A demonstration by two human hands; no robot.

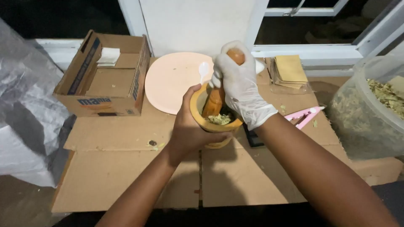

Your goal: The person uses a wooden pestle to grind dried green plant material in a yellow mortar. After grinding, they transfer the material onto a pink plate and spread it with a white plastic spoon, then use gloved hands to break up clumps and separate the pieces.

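Head view shows us both hands meeting at a yellow wooden mortar (212,122), which sits near the middle of the cardboard-covered worktop (126,168). Our bare left hand (189,128) wraps the near-left side of the mortar, its grip closed around the outer wall with the thumb up along the rim. Our right hand (240,86), in a white glove, has its grip closed on the top of a wooden pestle (216,94) that leans into the mortar, its lower end in the bowl. Pale green-yellow crushed matter (219,119) lies inside the mortar, just beside the pestle's tip.

Behind the mortar and to its left lies a peach-coloured round plate (168,82) with a small white spoon (203,70) at its edge. Further left of the mortar stands an open cardboard box (105,77). Right of the mortar we see a pink tool (305,115) lying flat, and well right of it a clear plastic tub (370,109) holding dried leafy pieces.
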